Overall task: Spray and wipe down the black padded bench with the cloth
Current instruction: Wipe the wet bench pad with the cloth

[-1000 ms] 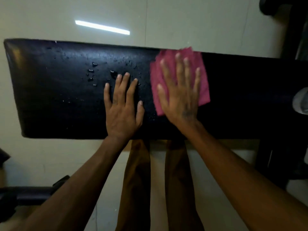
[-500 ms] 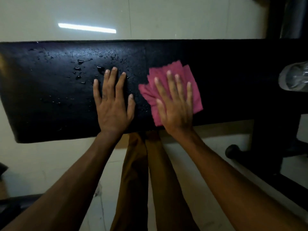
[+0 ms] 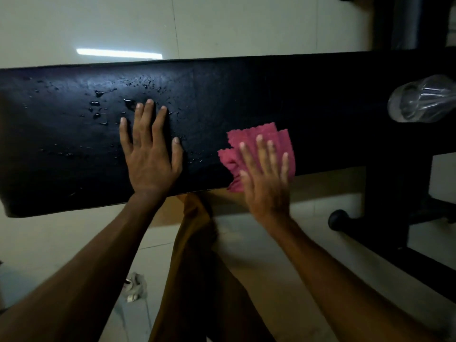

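Now: left hand point(image 3: 150, 156) flat, fingers straight, on wet bench point(image 3: 246, 95) | right hand point(image 3: 266, 178) flat, pressing cloth point(image 3: 256, 144) at near edge | bottle point(image 3: 422, 102) right end

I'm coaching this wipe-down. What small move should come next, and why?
Probably slide the right hand and pink cloth leftward along the bench toward the water droplets. The cloth lies at the near edge, apart from the droplets, which sit beyond the left hand resting flat on the padding.
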